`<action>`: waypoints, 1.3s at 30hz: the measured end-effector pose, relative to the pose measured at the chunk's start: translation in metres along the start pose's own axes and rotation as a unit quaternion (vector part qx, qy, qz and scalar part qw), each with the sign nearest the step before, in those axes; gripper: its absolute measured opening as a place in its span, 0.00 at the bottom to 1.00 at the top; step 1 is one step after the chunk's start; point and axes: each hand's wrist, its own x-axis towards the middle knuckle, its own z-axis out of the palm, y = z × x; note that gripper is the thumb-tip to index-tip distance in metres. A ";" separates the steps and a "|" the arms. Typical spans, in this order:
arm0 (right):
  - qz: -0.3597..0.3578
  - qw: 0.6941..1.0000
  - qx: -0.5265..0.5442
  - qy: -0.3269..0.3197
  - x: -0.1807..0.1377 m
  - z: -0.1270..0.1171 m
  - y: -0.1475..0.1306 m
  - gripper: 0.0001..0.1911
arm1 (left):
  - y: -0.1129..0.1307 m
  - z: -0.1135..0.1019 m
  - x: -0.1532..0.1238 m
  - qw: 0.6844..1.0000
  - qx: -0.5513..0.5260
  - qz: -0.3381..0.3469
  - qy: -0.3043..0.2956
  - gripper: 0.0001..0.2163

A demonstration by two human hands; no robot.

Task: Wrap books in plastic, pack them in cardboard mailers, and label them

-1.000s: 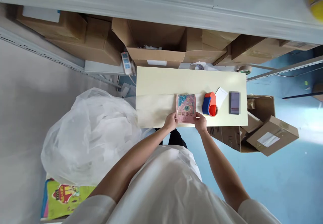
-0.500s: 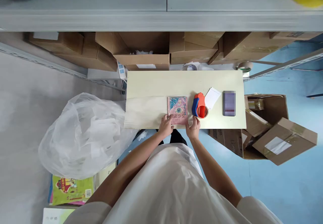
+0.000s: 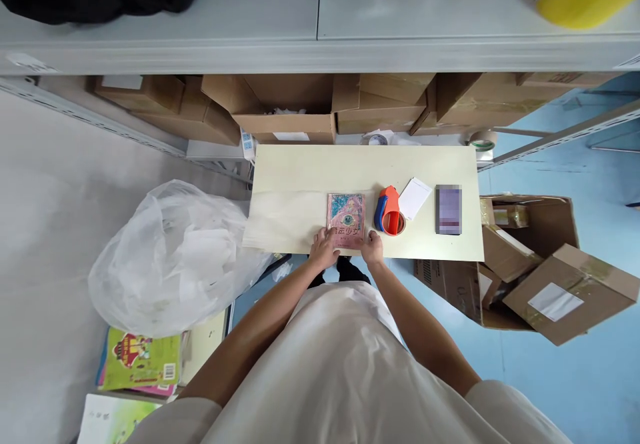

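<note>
A small pink book (image 3: 346, 219) with a blue picture on its cover lies face up near the front edge of the pale table. Its right part rests on a thin whitish sheet (image 3: 285, 217) that stretches out to the left. My left hand (image 3: 324, 249) grips the book's lower left corner, fingertips over the cover. At the lower right corner is my right hand (image 3: 372, 248), fingers curled together; whatever they pinch is hidden. Just right of the book stands a red and blue tape dispenser (image 3: 389, 211) with a tape roll in it.
White cards (image 3: 415, 197) and a phone-like purple block (image 3: 449, 209) lie on the table (image 3: 320, 164). A clear plastic bag (image 3: 170, 257) bulges at the left, above stacked books (image 3: 143, 361). An open carton (image 3: 550, 217) holds boxes at right. A shelf (image 3: 250, 51) with cartons runs behind.
The whole view has shifted slightly. My right hand has drawn in a little, with its fingers more curled by the book's corner. The book stays in place on the table.
</note>
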 end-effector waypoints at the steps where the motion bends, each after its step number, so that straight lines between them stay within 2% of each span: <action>1: -0.003 1.000 0.009 -0.007 -0.003 0.000 -0.004 0.12 | -0.002 0.001 0.000 1.000 -0.009 0.005 0.006 0.33; 7: -0.014 0.995 0.081 -0.049 -0.028 0.002 -0.022 0.14 | -0.011 0.014 0.001 0.990 -0.119 0.048 0.056 0.27; 11: -0.024 0.992 0.113 -0.047 -0.041 -0.015 -0.026 0.16 | 0.009 0.028 0.006 0.959 -0.269 0.077 0.035 0.25; 14: -0.032 0.998 0.047 -0.023 -0.046 -0.031 -0.026 0.16 | 0.030 0.032 0.009 0.941 -0.326 0.088 0.015 0.19; 18: -0.085 0.995 -0.054 -0.021 -0.049 -0.034 -0.032 0.14 | 0.041 0.015 0.004 0.910 -0.404 0.095 0.016 0.19; 21: -0.173 0.979 -0.099 -0.037 -0.052 -0.018 -0.042 0.15 | 0.033 -0.009 -0.005 0.874 -0.469 0.128 -0.004 0.22; 23: -0.219 0.967 -0.103 -0.075 -0.054 -0.004 -0.049 0.17 | 0.022 -0.023 -0.009 0.871 -0.470 0.144 0.000 0.22; 25: -0.244 0.956 -0.098 -0.127 -0.054 0.009 -0.052 0.20 | 0.009 -0.033 -0.010 0.883 -0.452 0.123 0.034 0.22; 28: -0.269 0.939 -0.085 -0.197 -0.049 0.023 -0.051 0.20 | -0.012 -0.040 -0.007 0.893 -0.444 0.024 0.071 0.25; 31: -0.258 0.933 -0.055 -0.246 -0.038 0.031 -0.046 0.22 | -0.032 -0.040 0.002 0.864 -0.502 -0.040 0.032 0.31; 34: -0.199 0.941 -0.034 -0.271 -0.027 0.038 -0.038 0.25 | -0.049 -0.038 0.011 0.842 -0.535 -0.061 0.020 0.32; 35: -0.177 0.944 -0.031 -0.277 -0.024 0.040 -0.035 0.26 | -0.054 -0.037 0.012 0.847 -0.526 -0.072 0.029 0.32; 39: -0.117 0.951 -0.038 -0.283 -0.017 0.049 -0.026 0.28 | -0.066 -0.036 0.007 0.906 -0.390 -0.125 0.111 0.28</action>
